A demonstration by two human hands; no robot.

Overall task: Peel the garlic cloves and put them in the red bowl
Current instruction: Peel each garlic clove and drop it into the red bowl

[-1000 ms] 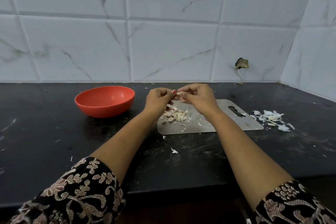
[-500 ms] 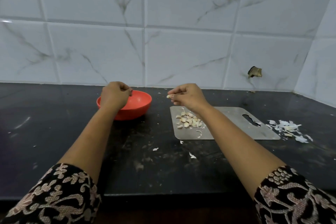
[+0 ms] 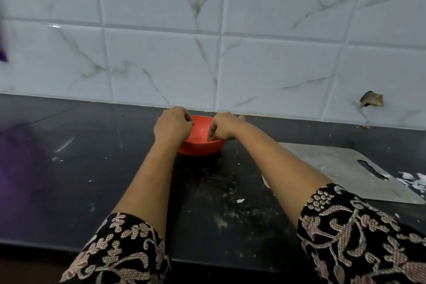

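**Both hands at the red bowl**

The fingers (image 3: 211, 136) of the right hand (image 3: 222, 128) are bunched together and point straight down. Their tips dip inside the red bowl (image 3: 202, 148), just past its right rim. They hide whatever is between them, so I cannot tell if they are pinching a garlic clove or have let it go. No clove shows, so I cannot tell which way its long side lies.

The left hand (image 3: 173, 125) is at the other side, over the left rim of the bowl. Its fingers are curled in. I cannot tell if they hold a bit of skin, touch the rim, or hold nothing.

The bowl sits right under both hands, between them. The right fingers reach deeper into it, so that hand looks like the one doing the drop. If a clove is there, it only has to fall straight down. There may be a pale spot inside the bowl, but it is too blurry to name.

The bowl stands on the dark counter (image 3: 69, 168), close to the tiled wall. To the right, well apart from the bowl, lies a steel cutting board (image 3: 341, 168). White garlic skins (image 3: 412, 181) lie at its far right edge.
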